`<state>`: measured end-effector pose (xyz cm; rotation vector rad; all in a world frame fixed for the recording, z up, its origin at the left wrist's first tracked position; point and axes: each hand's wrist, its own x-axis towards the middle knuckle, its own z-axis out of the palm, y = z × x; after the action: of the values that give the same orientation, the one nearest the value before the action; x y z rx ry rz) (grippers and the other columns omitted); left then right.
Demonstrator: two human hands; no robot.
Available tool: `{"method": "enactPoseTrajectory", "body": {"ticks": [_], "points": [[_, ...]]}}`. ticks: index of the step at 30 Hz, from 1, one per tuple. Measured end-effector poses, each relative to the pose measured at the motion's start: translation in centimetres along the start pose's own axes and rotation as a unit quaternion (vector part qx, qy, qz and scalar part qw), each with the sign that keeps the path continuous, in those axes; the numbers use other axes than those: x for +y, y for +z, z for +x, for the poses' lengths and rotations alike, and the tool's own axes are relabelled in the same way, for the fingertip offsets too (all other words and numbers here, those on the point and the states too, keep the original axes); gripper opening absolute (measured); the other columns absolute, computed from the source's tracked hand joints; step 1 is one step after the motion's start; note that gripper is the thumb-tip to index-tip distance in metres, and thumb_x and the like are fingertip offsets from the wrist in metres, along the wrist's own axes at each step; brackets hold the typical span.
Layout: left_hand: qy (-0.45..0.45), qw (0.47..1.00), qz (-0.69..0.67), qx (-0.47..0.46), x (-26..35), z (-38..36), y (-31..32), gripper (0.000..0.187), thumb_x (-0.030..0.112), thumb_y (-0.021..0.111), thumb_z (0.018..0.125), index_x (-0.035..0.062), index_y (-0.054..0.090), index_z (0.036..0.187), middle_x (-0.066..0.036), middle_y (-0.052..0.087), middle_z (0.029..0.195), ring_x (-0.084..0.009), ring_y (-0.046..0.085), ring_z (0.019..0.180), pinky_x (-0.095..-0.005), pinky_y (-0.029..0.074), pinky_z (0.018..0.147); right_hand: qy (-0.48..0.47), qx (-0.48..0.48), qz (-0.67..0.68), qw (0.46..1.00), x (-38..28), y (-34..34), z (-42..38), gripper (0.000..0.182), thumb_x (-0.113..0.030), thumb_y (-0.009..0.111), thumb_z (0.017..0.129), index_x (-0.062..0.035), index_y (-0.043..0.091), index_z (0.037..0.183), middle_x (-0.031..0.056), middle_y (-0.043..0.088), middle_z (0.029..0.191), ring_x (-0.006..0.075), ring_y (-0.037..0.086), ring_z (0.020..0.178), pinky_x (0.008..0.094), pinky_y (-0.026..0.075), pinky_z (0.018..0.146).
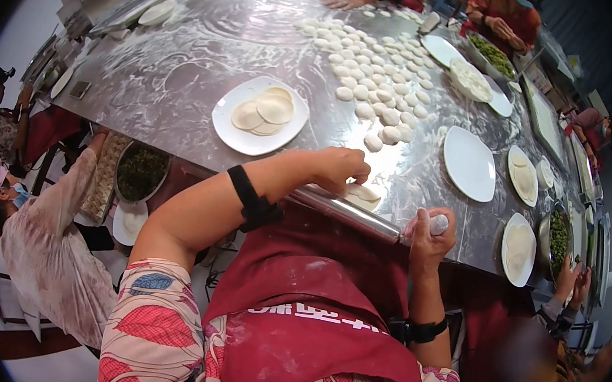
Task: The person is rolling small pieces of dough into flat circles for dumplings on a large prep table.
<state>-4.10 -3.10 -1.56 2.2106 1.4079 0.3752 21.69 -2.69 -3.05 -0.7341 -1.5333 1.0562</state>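
A white plate (257, 119) with flat dough rounds (264, 108) sits on the floury tabletop (177, 73), at about 10 o'clock from the left hand (340, 168). That hand bends over a dough piece (362, 194) and pinches its edge. The metal rolling pin (352, 214) lies at the near edge. The right hand (429, 237) is closed around the pin's end, at 4 o'clock from the dough.
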Motion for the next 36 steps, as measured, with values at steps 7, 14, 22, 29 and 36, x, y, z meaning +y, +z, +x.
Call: {"method": "enactPoseTrajectory", "body": {"ticks": [7, 14, 22, 29, 36], "points": [[-0.037, 0.999, 0.011, 0.026, 0.7, -0.5, 0.2, 0.016, 0.013, 0.067, 0.073, 0.0080, 0.060, 0.086, -0.012, 0.055, 0.094, -0.0323, 0.056, 0.093, -0.0410, 0.045, 0.077, 0.002, -0.001, -0.019, 1.000, 0.2, -0.1, 0.5, 0.016, -0.007, 0.063, 0.088, -0.0039, 0.047, 0.084, 0.0033, 0.052, 0.061, 0.0088, 0.053, 0.049, 0.0218, 0.042, 0.044], [-0.047, 0.999, 0.016, 0.001, 0.9, -0.3, 0.0, 0.015, 0.011, 0.066, 0.073, 0.0077, 0.060, 0.087, -0.013, 0.053, 0.099, -0.0327, 0.054, 0.099, -0.0414, 0.043, 0.081, -0.004, 0.000, -0.020, 1.000, 0.3, -0.1, 0.6, 0.016, -0.007, 0.063, 0.088, -0.0039, 0.047, 0.085, 0.0037, 0.053, 0.061, 0.0088, 0.053, 0.049, 0.0219, 0.042, 0.044], [-0.140, 0.820, -0.548, 0.088, -1.6, 0.2, 0.7, 0.005, 0.005, 0.056, 0.086, 0.0033, 0.056, 0.090, -0.008, 0.059, 0.092, -0.0209, 0.060, 0.086, -0.0327, 0.049, 0.075, 0.002, 0.010, -0.034, 0.999, 0.0, 0.2, 0.6, 0.015, -0.006, 0.062, 0.088, -0.0043, 0.047, 0.086, 0.0034, 0.052, 0.060, 0.0089, 0.053, 0.048, 0.0217, 0.042, 0.043], [-0.189, 0.500, -0.814, 0.229, -1.1, -2.2, -1.3, 0.018, 0.000, 0.050, 0.090, -0.0004, 0.049, 0.108, -0.016, 0.058, 0.104, -0.0230, 0.061, 0.094, -0.0377, 0.054, 0.082, -0.017, -0.005, -0.041, 0.999, 0.6, -0.1, 0.7, 0.014, -0.004, 0.060, 0.089, -0.0053, 0.046, 0.089, 0.0031, 0.051, 0.059, 0.0092, 0.052, 0.047, 0.0212, 0.042, 0.043], [-0.181, 0.571, -0.759, 0.255, -1.4, -5.8, -0.9, 0.023, 0.000, 0.060, 0.086, 0.0011, 0.053, 0.107, -0.009, 0.061, 0.101, -0.0195, 0.063, 0.092, -0.0316, 0.054, 0.081, -0.008, 0.011, -0.035, 0.999, 0.6, 0.1, 0.7, 0.013, -0.004, 0.058, 0.089, -0.0042, 0.045, 0.088, 0.0051, 0.051, 0.062, 0.0103, 0.051, 0.046, 0.0228, 0.044, 0.043]]}}
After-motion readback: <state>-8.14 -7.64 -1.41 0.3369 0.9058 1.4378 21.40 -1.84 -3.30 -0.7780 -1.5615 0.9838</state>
